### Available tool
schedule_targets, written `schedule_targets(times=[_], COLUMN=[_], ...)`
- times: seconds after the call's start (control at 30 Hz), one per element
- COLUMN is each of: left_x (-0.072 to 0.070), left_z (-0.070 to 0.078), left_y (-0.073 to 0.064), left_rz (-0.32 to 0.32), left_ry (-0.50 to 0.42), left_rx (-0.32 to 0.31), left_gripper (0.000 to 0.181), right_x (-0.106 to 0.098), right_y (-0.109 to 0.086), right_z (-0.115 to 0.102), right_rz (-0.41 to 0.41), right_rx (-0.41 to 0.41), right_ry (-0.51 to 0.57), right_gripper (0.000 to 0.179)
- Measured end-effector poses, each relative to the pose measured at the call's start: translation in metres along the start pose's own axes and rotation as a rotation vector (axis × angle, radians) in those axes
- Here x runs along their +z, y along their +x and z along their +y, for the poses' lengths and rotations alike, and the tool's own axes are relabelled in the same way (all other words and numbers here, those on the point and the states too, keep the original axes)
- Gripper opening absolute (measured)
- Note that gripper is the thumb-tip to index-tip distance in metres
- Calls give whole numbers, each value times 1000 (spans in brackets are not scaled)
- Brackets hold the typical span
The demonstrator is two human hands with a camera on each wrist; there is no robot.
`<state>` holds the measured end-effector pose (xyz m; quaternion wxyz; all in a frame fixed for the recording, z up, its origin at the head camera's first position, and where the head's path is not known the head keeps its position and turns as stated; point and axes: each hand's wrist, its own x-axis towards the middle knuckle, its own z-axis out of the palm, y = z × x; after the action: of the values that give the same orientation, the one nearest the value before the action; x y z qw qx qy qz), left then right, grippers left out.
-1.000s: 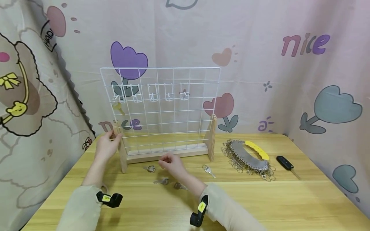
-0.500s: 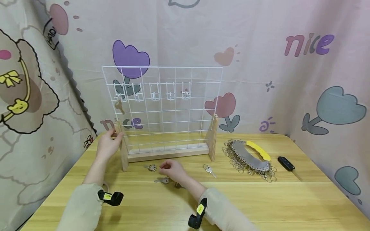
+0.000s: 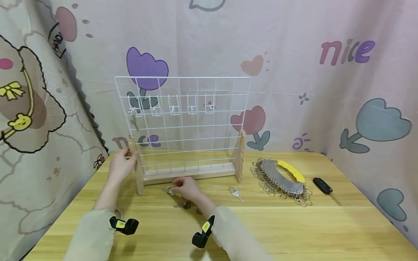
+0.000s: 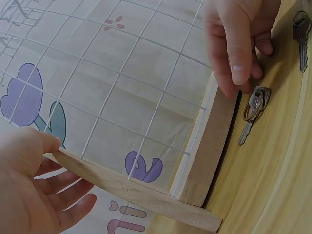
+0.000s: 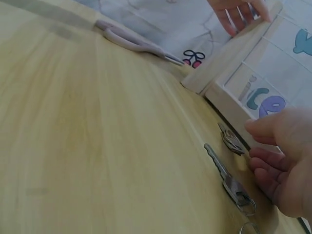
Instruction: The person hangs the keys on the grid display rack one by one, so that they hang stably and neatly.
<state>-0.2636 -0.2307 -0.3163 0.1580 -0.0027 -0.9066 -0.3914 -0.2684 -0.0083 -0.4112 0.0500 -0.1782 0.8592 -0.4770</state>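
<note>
My left hand (image 3: 121,165) holds the left wooden post (image 4: 117,181) of a white wire grid rack, thumb on its near side and fingers behind. My right hand (image 3: 188,188) is low in front of the rack's wooden base (image 3: 196,175), fingers loosely bent. Right at its fingertips lies a small silver key with a ring (image 4: 255,111). Another key (image 5: 233,184) lies on the table below that hand. A key (image 3: 134,123) hangs from the leftmost of several white hooks on the grid.
To the right lie a ringed key (image 3: 236,194), a grey curved plate (image 3: 277,177) with a yellow handle and many rings, and a black car key (image 3: 322,185). Pliers with pale handles (image 5: 134,44) lie left of the rack. A patterned curtain (image 3: 287,119) hangs behind.
My right hand has moved left to the ringed key nearest the rack's base. My left hand stays on the post. The hanging key has turned on its hook.
</note>
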Motion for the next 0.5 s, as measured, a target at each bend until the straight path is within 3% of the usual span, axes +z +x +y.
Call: schedule_targets(times=[0.5], left_x=[1], left_z=[1], left_y=[0], left_rz=[-10], left_ry=[9], left_rx=[0], left_gripper=[56], right_x=[8], right_y=[7], right_z=[-4], right_rz=[4], right_rx=[18], right_ry=[-288], right_gripper=[25])
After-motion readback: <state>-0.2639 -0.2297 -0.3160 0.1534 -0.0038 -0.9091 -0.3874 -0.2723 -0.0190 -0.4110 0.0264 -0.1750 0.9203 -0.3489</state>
